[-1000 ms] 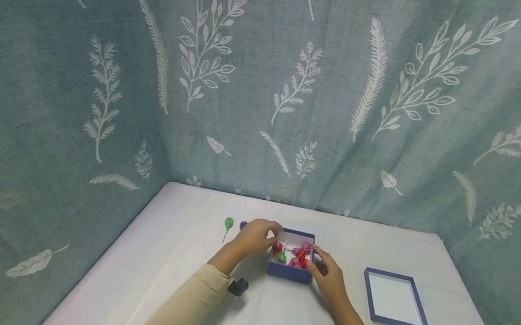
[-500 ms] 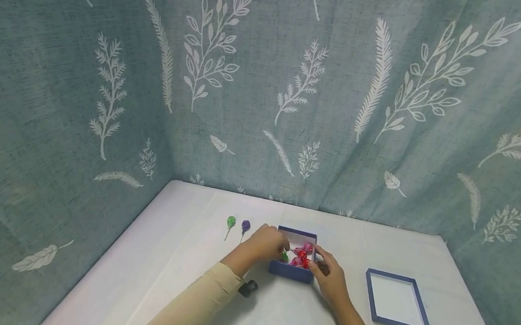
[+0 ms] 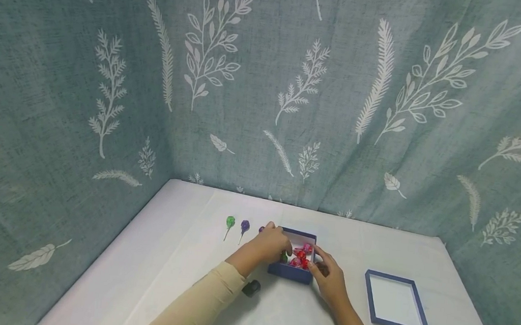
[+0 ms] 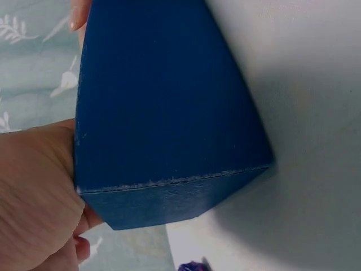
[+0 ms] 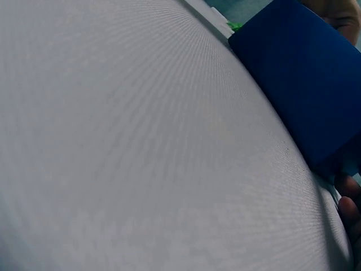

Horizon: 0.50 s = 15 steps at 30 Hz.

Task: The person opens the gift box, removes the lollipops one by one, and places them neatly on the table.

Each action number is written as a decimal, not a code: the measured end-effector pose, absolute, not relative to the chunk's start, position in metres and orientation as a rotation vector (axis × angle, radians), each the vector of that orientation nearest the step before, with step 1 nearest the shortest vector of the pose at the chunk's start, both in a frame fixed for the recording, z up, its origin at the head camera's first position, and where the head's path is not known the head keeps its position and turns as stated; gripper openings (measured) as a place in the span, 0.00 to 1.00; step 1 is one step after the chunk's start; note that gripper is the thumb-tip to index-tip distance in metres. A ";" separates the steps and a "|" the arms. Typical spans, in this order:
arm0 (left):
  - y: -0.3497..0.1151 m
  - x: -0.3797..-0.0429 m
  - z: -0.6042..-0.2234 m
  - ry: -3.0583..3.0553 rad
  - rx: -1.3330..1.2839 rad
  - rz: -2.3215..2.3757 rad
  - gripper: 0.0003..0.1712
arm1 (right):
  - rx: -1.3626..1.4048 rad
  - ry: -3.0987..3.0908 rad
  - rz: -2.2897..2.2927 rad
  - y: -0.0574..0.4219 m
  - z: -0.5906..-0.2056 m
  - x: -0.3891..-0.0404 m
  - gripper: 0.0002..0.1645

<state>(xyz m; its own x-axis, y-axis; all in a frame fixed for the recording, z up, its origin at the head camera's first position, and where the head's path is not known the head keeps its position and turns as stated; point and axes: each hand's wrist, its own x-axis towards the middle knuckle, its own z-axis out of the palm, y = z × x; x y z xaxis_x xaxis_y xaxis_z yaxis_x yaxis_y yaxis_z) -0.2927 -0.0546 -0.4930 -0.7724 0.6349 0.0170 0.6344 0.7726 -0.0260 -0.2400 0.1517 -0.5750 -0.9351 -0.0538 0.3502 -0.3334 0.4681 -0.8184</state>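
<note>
So, by the table's right edge lies one square, blue-rimmed lid. Toward the far edge stands one stiff blue box, one green and about four red-pink lollipops showing. The right hand grips its right wall; the left hand dips in, fingertips hidden, so I can't tell whether it pinches anything. Toward the far-left corner lie three round-headed lollipops: one green, two purple.

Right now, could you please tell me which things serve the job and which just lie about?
Likely the job:
blue box
lollipops inside
green and purple lollipops outside
left hand, reaching in
right hand, touching box

Seemingly just lying about:
lid, untouched
curtain, behind
</note>
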 end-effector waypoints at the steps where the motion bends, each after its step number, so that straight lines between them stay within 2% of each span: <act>1: -0.054 -0.294 -0.494 -2.945 -1.052 0.035 0.13 | 0.325 -2.444 1.459 0.152 -0.575 -0.240 0.29; 7: -0.049 -0.294 -0.492 -3.027 -1.045 0.040 0.15 | 0.316 -2.439 1.471 0.152 -0.574 -0.239 0.29; 15: -0.050 -0.293 -0.490 -3.078 -1.037 -0.090 0.12 | 0.311 -2.454 1.468 0.151 -0.574 -0.240 0.29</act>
